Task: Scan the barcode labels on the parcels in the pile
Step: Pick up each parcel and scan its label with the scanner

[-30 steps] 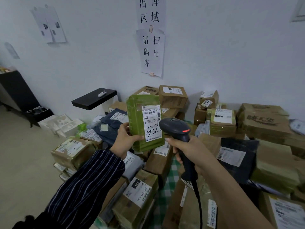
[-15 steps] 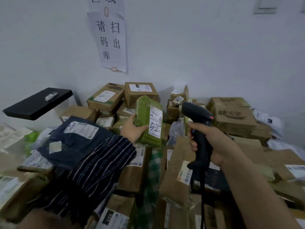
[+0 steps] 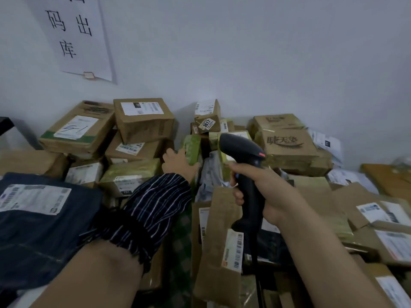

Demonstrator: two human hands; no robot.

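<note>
My left hand reaches far into the pile and grips a green parcel, which stands on edge among the boxes near the wall. Its label is turned away and hidden. To the right and nearer to me, my right hand grips the handle of a black barcode scanner, held upright above the pile. The scanner's head points left, toward the green parcel. Labelled parcels lie all around both hands.
A brown box marked 5-1 and another box are stacked at the back left. A small box tagged 3617 and a printed carton sit behind the scanner. A dark blue bag lies left, a kraft envelope below.
My left hand carried the green parcel from in front of the scanner away to the back of the pile. The scanner swung right and tilted up. My view moved right and closer.
</note>
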